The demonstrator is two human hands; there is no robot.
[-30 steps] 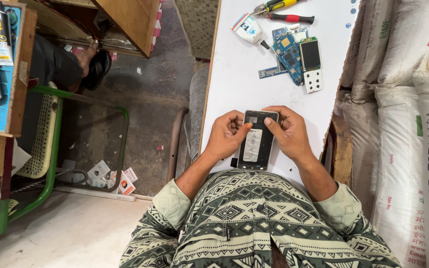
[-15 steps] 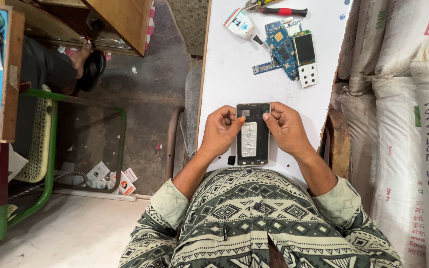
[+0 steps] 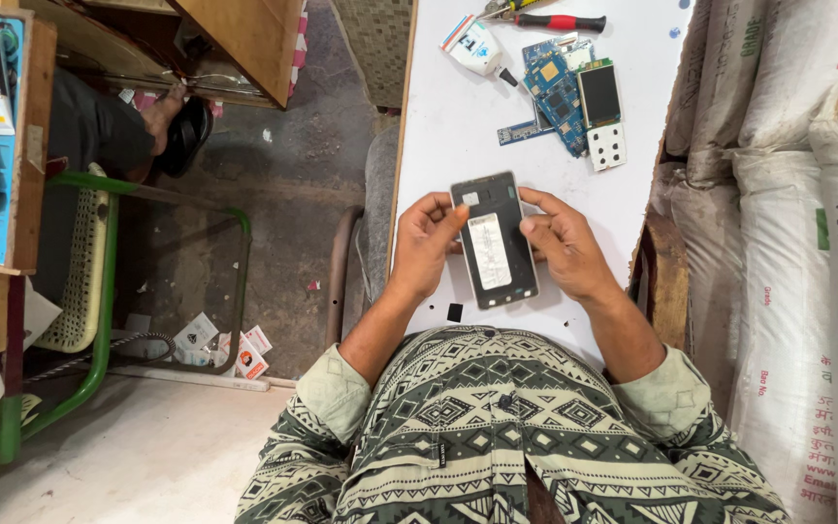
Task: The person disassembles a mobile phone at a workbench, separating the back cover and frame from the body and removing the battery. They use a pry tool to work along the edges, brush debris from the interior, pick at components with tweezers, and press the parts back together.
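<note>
1. Phone [image 3: 495,243] lay back-up with its cover off, a white label down its middle, held just above the near part of the white table [image 3: 438,126].
2. Our left hand [image 3: 426,243] clasped its left edge, thumb pressed on the upper back near a small white patch.
3. Our right hand [image 3: 560,243] clasped the right edge, thumb on the rim; both hands were closed on the phone, one at each side.
4. A small black square [image 3: 454,311] sat on the table just below the phone.
5. Farther up the table lay blue circuit boards [image 3: 557,89], a small screen [image 3: 598,94], a white keypad [image 3: 608,146] and a red-handled screwdriver [image 3: 560,21].
6. White sacks [image 3: 797,243] stood stacked to the right; a green chair [image 3: 80,262] stood well off to the left.
</note>
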